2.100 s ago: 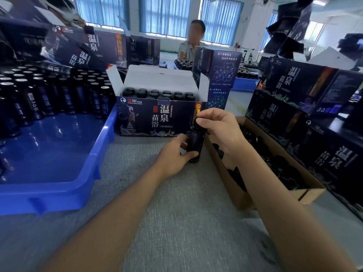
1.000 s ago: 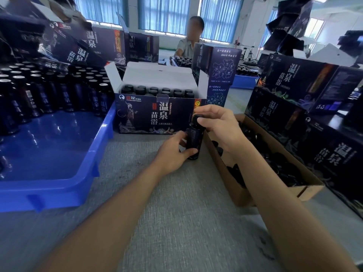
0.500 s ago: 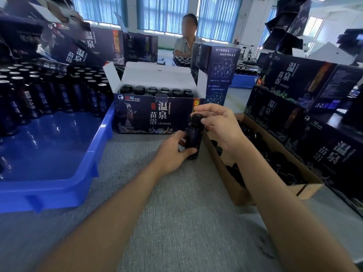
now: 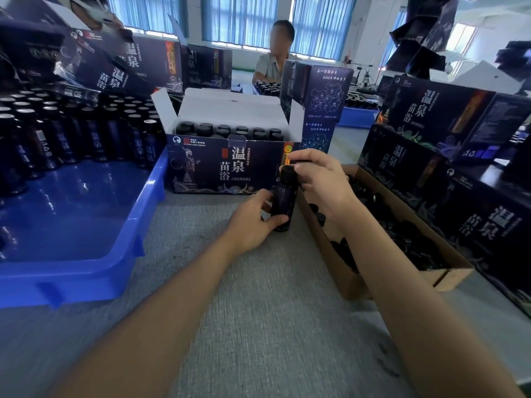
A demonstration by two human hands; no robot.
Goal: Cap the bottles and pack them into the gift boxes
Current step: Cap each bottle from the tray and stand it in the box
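The left hand point(image 4: 250, 225) wraps its fingers round the small dark glass bottle point(image 4: 283, 201), upright on the grey counter point(image 4: 258, 311) before the open dark-blue gift box point(image 4: 227, 168). The right hand point(image 4: 319, 182), earlier cupped over the top, now pinches the black cap point(image 4: 287, 175); it looks nearly tightened, so packing should come next.

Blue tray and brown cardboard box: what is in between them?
In the head view, the left hand grips a dark bottle upright on the grey table there, and the right hand pinches its cap.
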